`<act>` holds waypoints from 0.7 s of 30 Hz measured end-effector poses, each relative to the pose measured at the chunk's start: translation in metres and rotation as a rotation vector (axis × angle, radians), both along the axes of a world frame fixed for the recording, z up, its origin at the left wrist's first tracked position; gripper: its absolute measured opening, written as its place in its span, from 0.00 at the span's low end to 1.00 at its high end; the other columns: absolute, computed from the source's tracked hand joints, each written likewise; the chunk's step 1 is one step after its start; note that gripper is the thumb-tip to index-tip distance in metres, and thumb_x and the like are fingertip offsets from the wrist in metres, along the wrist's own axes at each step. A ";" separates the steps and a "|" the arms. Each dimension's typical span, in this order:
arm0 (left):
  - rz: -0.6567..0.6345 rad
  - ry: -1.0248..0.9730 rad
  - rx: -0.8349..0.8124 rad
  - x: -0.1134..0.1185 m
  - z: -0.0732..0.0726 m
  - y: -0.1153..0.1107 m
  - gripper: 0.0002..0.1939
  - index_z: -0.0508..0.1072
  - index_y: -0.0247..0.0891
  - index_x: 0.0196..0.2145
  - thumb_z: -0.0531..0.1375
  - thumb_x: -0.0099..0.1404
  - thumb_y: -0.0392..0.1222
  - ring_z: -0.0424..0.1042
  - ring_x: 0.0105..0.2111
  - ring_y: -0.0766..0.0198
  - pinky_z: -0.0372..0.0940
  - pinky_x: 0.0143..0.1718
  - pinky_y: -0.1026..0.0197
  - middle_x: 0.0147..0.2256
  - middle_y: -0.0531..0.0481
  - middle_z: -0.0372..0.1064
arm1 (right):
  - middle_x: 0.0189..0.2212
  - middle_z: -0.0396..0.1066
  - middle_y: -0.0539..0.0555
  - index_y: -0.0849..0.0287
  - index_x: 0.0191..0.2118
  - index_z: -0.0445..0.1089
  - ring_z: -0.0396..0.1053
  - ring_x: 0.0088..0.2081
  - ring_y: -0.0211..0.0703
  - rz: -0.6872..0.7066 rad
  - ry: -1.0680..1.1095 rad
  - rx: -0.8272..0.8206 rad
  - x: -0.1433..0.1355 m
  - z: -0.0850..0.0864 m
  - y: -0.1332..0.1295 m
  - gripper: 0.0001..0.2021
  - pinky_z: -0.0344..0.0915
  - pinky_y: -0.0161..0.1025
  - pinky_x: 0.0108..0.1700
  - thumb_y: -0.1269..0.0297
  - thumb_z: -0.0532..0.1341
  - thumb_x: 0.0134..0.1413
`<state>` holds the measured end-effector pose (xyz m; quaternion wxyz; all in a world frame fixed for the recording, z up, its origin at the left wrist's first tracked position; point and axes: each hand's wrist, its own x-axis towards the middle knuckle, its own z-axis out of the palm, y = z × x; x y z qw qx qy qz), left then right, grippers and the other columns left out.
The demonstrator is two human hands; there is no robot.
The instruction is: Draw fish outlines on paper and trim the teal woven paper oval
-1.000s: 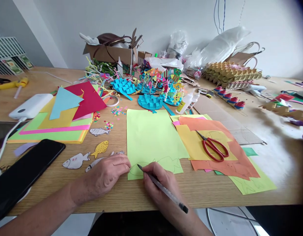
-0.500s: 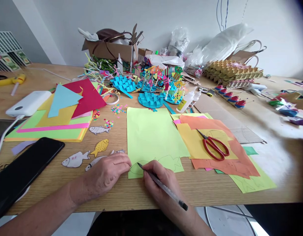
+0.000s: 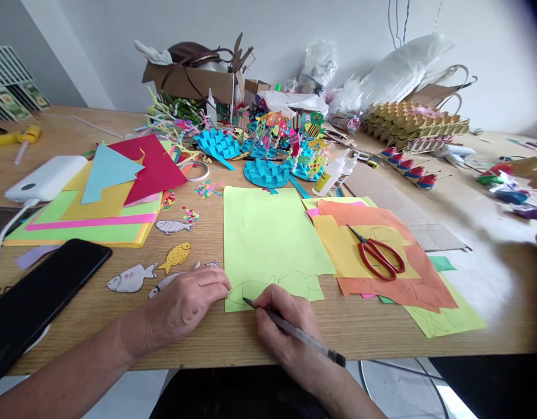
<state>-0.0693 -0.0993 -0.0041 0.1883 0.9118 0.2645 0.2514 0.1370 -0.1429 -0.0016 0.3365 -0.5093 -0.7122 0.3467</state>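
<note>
My right hand is closed around a pen with a dark cap end and a clear barrel. Its tip touches the light green paper inside a drawn fish outline near the lower left corner. A second fish outline is drawn to its right. At the paper's left edge, my left hand holds the sheet with bent fingers pressed together; the thumb is hidden. Beside that hand lie a yellow paper fish and a white paper fish. Another white fish is partly covered by the hand.
Red-handled scissors lie on orange and yellow sheets at right. To the left are a black phone, a white power bank and stacked coloured paper. Glue bottles, blue paper bases and egg trays stand farther back.
The pen tip has moved down along the left fish outline, and the pen leans lower to the right. The left hand keeps its place on the paper. The view has shifted slightly.
</note>
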 end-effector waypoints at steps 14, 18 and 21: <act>0.003 -0.010 0.022 0.003 0.005 0.000 0.16 0.69 0.34 0.32 0.44 0.68 0.27 0.70 0.37 0.64 0.65 0.45 0.59 0.35 0.46 0.71 | 0.16 0.58 0.42 0.58 0.29 0.62 0.56 0.18 0.31 -0.038 0.038 -0.011 -0.001 -0.002 0.000 0.04 0.54 0.27 0.22 0.72 0.53 0.52; -0.003 -0.007 0.017 0.001 0.003 -0.001 0.16 0.70 0.33 0.32 0.44 0.68 0.28 0.69 0.38 0.63 0.64 0.46 0.59 0.36 0.46 0.71 | 0.18 0.64 0.43 0.58 0.32 0.64 0.61 0.19 0.31 -0.076 0.028 -0.012 -0.003 -0.008 0.001 0.04 0.55 0.27 0.23 0.72 0.54 0.53; 0.000 -0.001 0.004 0.000 0.000 -0.001 0.16 0.70 0.34 0.33 0.44 0.69 0.29 0.69 0.39 0.63 0.64 0.47 0.59 0.37 0.46 0.71 | 0.19 0.65 0.44 0.58 0.32 0.65 0.62 0.20 0.31 -0.083 -0.003 0.001 -0.005 -0.009 0.002 0.04 0.56 0.27 0.24 0.73 0.54 0.52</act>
